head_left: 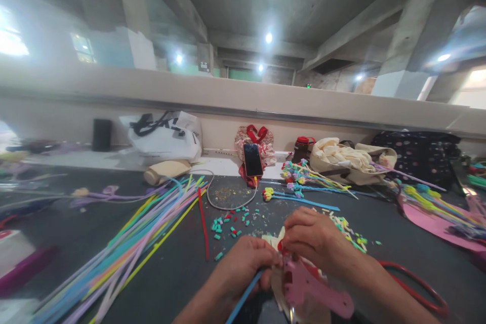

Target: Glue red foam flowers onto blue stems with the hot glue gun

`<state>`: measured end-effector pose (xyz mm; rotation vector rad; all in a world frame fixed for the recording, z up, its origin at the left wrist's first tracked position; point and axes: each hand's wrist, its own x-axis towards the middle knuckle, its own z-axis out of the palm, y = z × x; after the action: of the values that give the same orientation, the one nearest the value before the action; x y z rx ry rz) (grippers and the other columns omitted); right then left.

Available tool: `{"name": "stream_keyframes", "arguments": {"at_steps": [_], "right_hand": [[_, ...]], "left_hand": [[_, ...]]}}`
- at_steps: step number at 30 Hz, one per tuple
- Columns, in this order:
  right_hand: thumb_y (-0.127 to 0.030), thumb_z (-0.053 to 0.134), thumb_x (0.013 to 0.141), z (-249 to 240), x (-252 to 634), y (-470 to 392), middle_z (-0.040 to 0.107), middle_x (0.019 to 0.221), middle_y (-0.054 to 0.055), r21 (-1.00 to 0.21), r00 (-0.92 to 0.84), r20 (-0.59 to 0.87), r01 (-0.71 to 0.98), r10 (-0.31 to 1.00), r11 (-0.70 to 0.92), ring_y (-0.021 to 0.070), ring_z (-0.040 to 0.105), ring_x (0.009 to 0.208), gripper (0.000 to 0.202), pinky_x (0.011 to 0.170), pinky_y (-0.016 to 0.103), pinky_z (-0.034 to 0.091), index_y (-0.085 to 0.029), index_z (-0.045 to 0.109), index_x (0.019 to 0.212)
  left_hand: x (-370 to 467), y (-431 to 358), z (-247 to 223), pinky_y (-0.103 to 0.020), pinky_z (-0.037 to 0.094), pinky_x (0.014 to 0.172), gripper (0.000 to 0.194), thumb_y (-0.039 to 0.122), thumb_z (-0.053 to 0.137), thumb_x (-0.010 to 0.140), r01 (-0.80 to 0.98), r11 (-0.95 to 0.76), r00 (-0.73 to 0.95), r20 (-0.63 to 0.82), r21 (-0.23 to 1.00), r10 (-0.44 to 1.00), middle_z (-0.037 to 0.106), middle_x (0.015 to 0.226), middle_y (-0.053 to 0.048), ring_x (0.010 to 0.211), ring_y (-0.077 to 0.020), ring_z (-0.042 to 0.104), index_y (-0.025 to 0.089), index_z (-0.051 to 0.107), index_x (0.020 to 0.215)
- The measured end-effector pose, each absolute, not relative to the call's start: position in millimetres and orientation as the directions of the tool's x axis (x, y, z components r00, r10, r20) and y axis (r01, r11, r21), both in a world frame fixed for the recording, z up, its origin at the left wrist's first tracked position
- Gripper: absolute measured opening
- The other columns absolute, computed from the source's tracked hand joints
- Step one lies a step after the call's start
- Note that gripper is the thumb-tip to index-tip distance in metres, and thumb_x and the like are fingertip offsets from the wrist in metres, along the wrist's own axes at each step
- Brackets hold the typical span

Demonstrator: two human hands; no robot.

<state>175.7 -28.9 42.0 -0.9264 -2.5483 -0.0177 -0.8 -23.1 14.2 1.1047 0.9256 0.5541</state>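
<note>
My left hand is closed in a pinch around a blue pipe cleaner, which slants down toward the bottom edge. Close beside it, my right hand has its fingertips pressed together at a small red piece. The fingers partly hide that piece, and the two hands nearly meet there. Directly below the right hand is a pink glue gun, its body angled down to the right. Pale cloth or paper shows behind and under the fingers.
Long coloured pipe cleaners lie at left, with a red one nearby. Teal and red snippets dot the black table. Finished-looking stems lie beyond the hands. A phone leans at the back, and a red loop sits right.
</note>
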Motion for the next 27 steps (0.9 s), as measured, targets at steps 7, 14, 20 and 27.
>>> {"name": "stream_keyframes", "arguments": {"at_steps": [7,14,20,27], "right_hand": [[-0.023,0.045,0.086,46,174,-32,0.062,0.081,0.003,-0.147,-0.676,0.378,0.631,0.632,0.762,0.0132,0.052,0.077,0.023,0.07,0.026,0.038,-0.021,0.065,0.076],[-0.028,0.052,0.082,40,189,-29,0.062,0.092,0.005,-0.58,-0.345,0.569,0.475,0.747,0.661,0.0159,0.056,0.083,0.02,0.069,0.027,0.045,-0.023,0.067,0.095],[-0.039,0.057,0.075,30,191,-23,0.058,0.058,0.0,-0.941,0.065,0.305,0.173,0.95,0.29,0.0091,0.048,0.045,0.027,0.04,0.021,0.034,-0.016,0.067,0.085],[-0.044,0.059,0.072,17,180,-18,0.06,0.06,-0.001,-0.986,-0.126,0.162,0.021,0.979,0.166,0.0077,0.049,0.043,0.031,0.039,0.018,0.033,-0.015,0.066,0.08]], "left_hand": [[-1,-19,4,-0.018,0.009,0.027,0.015,0.023,0.053,0.057,-0.024,0.389,0.56,-0.31,0.921,0.768,0.042,0.025,0.005,0.02,-0.0025,0.024,0.013,0.055,0.046],[0,-25,13,-0.016,0.01,0.027,0.015,0.025,0.056,0.058,-0.064,0.394,0.53,-0.304,0.917,0.792,0.043,0.027,0.005,0.02,-0.0019,0.025,0.013,0.054,0.051],[-3,-21,7,-0.014,0.016,0.028,0.027,0.038,0.064,0.059,-0.214,0.424,0.56,-0.245,0.88,0.792,0.049,0.036,0.005,0.024,-0.0022,0.031,0.013,0.057,0.065],[-3,-18,1,-0.013,0.02,0.03,0.034,0.044,0.066,0.059,-0.235,0.44,0.548,-0.256,0.867,0.796,0.05,0.039,0.005,0.028,-0.0025,0.036,0.013,0.058,0.07]]}}
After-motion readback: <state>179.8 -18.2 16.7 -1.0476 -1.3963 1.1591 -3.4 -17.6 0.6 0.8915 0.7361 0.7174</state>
